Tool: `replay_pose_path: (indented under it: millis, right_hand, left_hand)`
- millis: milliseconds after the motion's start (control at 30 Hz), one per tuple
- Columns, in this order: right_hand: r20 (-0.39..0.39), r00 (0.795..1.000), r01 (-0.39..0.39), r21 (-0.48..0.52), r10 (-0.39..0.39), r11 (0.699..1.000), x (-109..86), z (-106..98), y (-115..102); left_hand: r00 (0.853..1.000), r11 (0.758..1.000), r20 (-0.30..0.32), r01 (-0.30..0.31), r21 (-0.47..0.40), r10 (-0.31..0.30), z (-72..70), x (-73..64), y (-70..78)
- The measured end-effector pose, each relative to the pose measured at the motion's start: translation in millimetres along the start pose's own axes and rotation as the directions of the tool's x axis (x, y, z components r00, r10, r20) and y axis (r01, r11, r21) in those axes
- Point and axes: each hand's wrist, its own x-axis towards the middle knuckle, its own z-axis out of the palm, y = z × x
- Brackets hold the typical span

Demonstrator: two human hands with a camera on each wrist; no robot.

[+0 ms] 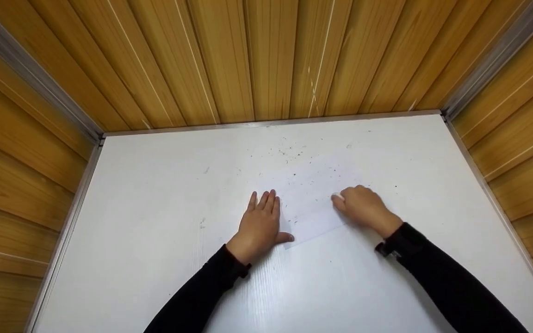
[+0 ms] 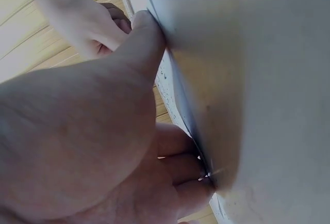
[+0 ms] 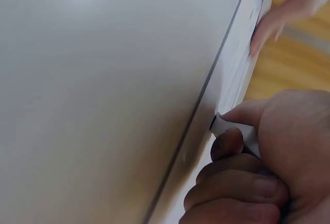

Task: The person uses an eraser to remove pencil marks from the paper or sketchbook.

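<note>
A thin white sheet of paper (image 1: 310,210) lies on the white table, dotted with dark crumbs. My left hand (image 1: 259,226) rests along its left side, fingers straight and thumb spread across the near left corner. On the sheet's right part, my right hand (image 1: 363,206) has its fingers curled. Seen in the right wrist view, thumb and forefinger pinch a small white block, which looks like an eraser (image 3: 221,125). Its lower end touches or nearly touches the paper. The palm and fingers hide the rest of it.
Dark crumbs (image 1: 289,150) lie scattered beyond the paper's far edge, with faint specks elsewhere on the white tabletop (image 1: 155,194). Wood-patterned panels (image 1: 266,60) enclose the table at the back and both sides. Metal trim (image 1: 271,123) runs along its back edge.
</note>
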Motion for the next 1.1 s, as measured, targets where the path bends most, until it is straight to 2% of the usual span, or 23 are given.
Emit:
replay_pose_path:
  millis: [167,300,467,700,900,1100]
  right_hand:
    - [-0.024,0.994,-0.107,0.003,0.107,0.994,4.3,-24.7,43.4]
    - [-0.044,0.99,-0.137,-0.002,0.137,0.991,0.6,-26.9,57.2]
    - [-0.067,0.986,-0.152,0.034,0.154,0.988,-8.3,-24.5,65.1]
    - [-0.124,0.979,-0.156,0.039,0.16,0.987,-15.0,-31.8,68.4]
    - [-0.202,0.969,-0.135,0.041,0.14,0.99,-11.3,-35.4,70.1]
    - [-0.256,0.954,-0.151,0.044,0.157,0.988,-4.6,-36.3,71.9]
  left_hand:
    - [1.0,1.0,0.001,0.011,-0.002,-0.011,0.4,-0.4,-1.9]
    - [1.0,1.0,0.01,0.003,0.004,-0.003,1.3,0.5,-1.8]
    - [0.999,1.0,0.038,-0.007,-0.019,0.007,-1.1,1.8,-2.4]
    - [0.997,0.997,0.073,-0.019,-0.081,0.025,-4.3,5.6,-6.6]
    - [0.996,0.995,0.091,0.01,-0.104,-0.001,-6.7,5.2,-16.8]
    - [0.995,0.985,0.1,0.009,-0.17,0.008,-10.5,4.1,-29.2]
